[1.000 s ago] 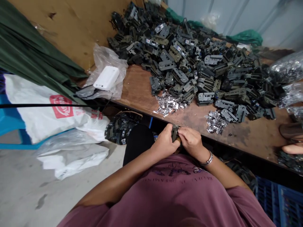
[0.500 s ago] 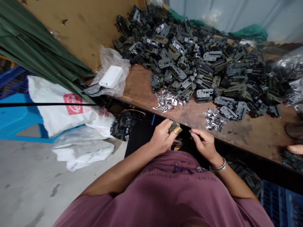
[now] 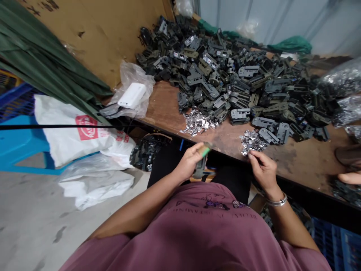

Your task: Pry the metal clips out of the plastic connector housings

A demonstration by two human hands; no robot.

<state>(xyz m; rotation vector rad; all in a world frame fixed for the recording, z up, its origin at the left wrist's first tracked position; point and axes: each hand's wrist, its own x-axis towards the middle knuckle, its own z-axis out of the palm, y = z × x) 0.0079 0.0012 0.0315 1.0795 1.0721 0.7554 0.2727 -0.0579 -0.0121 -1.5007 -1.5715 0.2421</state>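
My left hand (image 3: 187, 162) is closed around a dark grey plastic housing (image 3: 200, 168), held over my lap just off the table's front edge. A yellow-green band, perhaps tape, shows at that hand's thumb. Wearing a silver bracelet at the wrist, my right hand (image 3: 264, 169) is at the near edge of a small heap of shiny metal clips (image 3: 254, 142). Its thumb and forefinger are pinched together at the heap; whatever is between them is too small to make out. A second heap of metal clips (image 3: 199, 121) lies to the left on the table.
A large pile of grey plastic housings (image 3: 239, 86) covers the back of the brown table (image 3: 162, 99). At the left lies a white device (image 3: 132, 95) on clear plastic. Another person's hand (image 3: 349, 178) shows at the right edge. A box of dark parts (image 3: 146, 150) stands below.
My right hand has moved right and away from my left hand, to the right heap of clips. My left hand has shifted slightly left and turned the housing, so more of it shows below.
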